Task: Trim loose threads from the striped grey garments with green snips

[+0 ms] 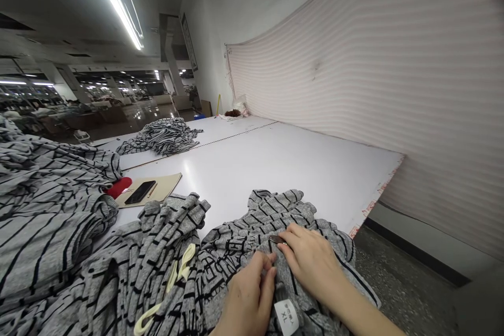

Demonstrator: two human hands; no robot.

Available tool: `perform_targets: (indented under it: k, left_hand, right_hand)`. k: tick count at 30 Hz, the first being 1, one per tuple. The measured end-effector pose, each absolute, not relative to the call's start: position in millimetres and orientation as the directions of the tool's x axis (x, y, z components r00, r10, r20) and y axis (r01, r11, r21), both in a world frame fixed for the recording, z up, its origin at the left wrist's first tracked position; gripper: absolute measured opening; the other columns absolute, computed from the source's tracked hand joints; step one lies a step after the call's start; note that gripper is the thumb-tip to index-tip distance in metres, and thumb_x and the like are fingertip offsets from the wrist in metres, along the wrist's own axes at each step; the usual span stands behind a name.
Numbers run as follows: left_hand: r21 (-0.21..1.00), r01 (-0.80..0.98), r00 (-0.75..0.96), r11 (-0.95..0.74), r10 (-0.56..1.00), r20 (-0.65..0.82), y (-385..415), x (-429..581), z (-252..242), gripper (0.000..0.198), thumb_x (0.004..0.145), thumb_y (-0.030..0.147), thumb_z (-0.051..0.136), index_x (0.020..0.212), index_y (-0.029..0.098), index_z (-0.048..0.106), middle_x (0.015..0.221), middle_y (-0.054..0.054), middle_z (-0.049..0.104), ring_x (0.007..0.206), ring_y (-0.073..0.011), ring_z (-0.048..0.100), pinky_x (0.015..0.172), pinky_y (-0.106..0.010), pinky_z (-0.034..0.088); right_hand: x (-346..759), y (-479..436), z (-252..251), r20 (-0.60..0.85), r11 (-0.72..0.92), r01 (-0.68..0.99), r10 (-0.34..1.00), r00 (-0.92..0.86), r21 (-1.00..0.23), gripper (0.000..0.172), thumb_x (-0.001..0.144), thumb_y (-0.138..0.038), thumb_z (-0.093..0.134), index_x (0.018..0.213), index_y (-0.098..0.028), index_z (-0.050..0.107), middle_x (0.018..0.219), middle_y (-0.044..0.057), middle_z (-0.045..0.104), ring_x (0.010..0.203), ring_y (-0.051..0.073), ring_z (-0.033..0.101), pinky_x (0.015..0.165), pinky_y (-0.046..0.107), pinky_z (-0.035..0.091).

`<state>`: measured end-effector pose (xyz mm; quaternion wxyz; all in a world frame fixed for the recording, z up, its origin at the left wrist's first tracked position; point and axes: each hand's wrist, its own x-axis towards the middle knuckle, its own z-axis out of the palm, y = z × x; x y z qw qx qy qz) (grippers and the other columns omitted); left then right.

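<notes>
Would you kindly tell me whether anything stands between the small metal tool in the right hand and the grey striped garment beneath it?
Nothing visible does: the small metal tool, held at the right hand, appears to rest directly on the grey striped garment. The left hand lies beside it, not between them.

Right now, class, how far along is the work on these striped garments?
Looks done: a striped bundle set aside on the far white table. In hand: the right hand pinches a small metal tool on an XL-tagged garment, the left hand beside it. Left: the folded stack and the bunched pile with cream drawstrings.
</notes>
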<state>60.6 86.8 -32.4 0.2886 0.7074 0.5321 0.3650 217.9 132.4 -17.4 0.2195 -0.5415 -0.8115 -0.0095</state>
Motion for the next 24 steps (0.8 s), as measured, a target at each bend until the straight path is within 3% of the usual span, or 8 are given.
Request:
perform_targets:
  k: [6,8,11,14,16,19,24]
  left_hand:
    - [0.818,0.516,0.132,-0.255,0.967,0.218,85,63,-31,0.022,0.091,0.038,0.036,0.074,0.025,0.041,0.081,-0.006,0.068,0.101,-0.0247,0.064,0.071,-0.027,0.043]
    - [0.820,0.525,0.102,-0.227,0.974,0.205,85,63,-28,0.022,0.090,0.039,0.037,0.074,0.024,0.043,0.085,-0.006,0.068,0.090,-0.0237,0.065,0.068,-0.028,0.042]
    - [0.824,0.554,-0.009,-0.114,0.990,0.143,89,62,-21,0.022,0.088,0.042,0.044,0.093,0.023,0.051,0.097,-0.007,0.065,0.065,-0.0191,0.059,0.062,-0.030,0.042]
    - [0.836,0.546,-0.051,-0.044,0.995,0.085,100,57,-16,0.038,0.085,0.043,0.048,0.115,0.019,0.050,0.110,-0.010,0.059,0.073,-0.0195,0.058,0.072,-0.034,0.044]
    - [0.832,0.554,-0.016,-0.022,0.999,0.037,108,55,-16,0.037,0.083,0.041,0.050,0.111,0.017,0.055,0.100,-0.009,0.059,0.082,-0.0220,0.057,0.078,-0.036,0.043]
    - [0.828,0.561,0.026,0.002,0.999,-0.020,114,52,-18,0.030,0.081,0.038,0.053,0.099,0.016,0.061,0.079,-0.002,0.054,0.079,-0.0218,0.054,0.074,-0.033,0.041]
    - [0.881,0.470,0.035,-0.041,0.999,0.027,108,49,-20,0.021,0.082,0.034,0.053,0.093,0.018,0.060,0.077,0.001,0.048,0.071,-0.0168,0.048,0.068,-0.028,0.039]
  right_hand:
    - [218,135,-18,0.358,0.382,0.896,0.888,-0.288,-0.225,0.018,0.087,-0.018,0.050,0.085,-0.024,0.067,0.082,0.001,0.062,0.070,0.017,0.059,0.062,0.029,0.038]
    - [221,136,-18,0.333,0.356,0.895,0.906,-0.261,-0.268,0.019,0.089,-0.020,0.049,0.087,-0.024,0.067,0.084,0.000,0.062,0.072,0.018,0.060,0.063,0.029,0.039]
    - [225,135,-17,0.260,0.311,0.868,0.940,-0.221,-0.387,0.021,0.092,-0.024,0.045,0.093,-0.025,0.066,0.090,0.001,0.062,0.075,0.017,0.061,0.062,0.027,0.040]
    - [228,132,-16,0.198,0.283,0.811,0.958,-0.209,-0.512,0.021,0.092,-0.029,0.045,0.095,-0.025,0.066,0.093,0.000,0.062,0.079,0.017,0.061,0.064,0.026,0.042]
    - [229,128,-15,0.178,0.283,0.769,0.959,-0.221,-0.573,0.020,0.091,-0.029,0.047,0.093,-0.026,0.066,0.093,0.000,0.062,0.081,0.017,0.061,0.066,0.026,0.043]
    - [232,120,-14,0.197,0.317,0.708,0.948,-0.249,-0.631,0.020,0.091,-0.029,0.047,0.094,-0.025,0.066,0.092,0.001,0.061,0.080,0.016,0.060,0.067,0.025,0.044]
    - [243,110,-13,0.268,0.336,0.652,0.941,-0.206,-0.680,0.022,0.092,-0.032,0.045,0.104,-0.024,0.062,0.099,0.004,0.061,0.082,0.018,0.060,0.068,0.027,0.046]
